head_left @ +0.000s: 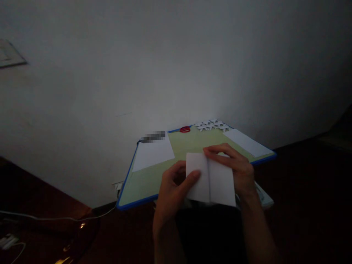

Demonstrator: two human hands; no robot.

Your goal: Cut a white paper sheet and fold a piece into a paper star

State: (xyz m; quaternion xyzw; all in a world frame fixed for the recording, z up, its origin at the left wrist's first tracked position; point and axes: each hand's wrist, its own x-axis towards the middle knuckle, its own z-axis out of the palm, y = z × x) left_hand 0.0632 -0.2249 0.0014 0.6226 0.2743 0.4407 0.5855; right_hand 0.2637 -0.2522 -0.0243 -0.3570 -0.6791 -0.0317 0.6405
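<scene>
A white sheet of folded paper (221, 183) is held up between my two hands, just in front of the table's near edge. A vertical line, a crease or the meeting of two flaps, runs down it left of its middle. My left hand (176, 187) grips the left side, thumb lying on the front face and fingers behind. At the top edge, my right hand (233, 165) pinches the paper near the top of that line. Part of the right hand is hidden behind the sheet.
The green table (145, 187) has a blue rim and stands against a wall. On it lie white sheets at left (151, 154) and right (247, 142), red-handled scissors (185, 129), and several small folded paper pieces (210, 125). A white cable (55, 219) runs at lower left.
</scene>
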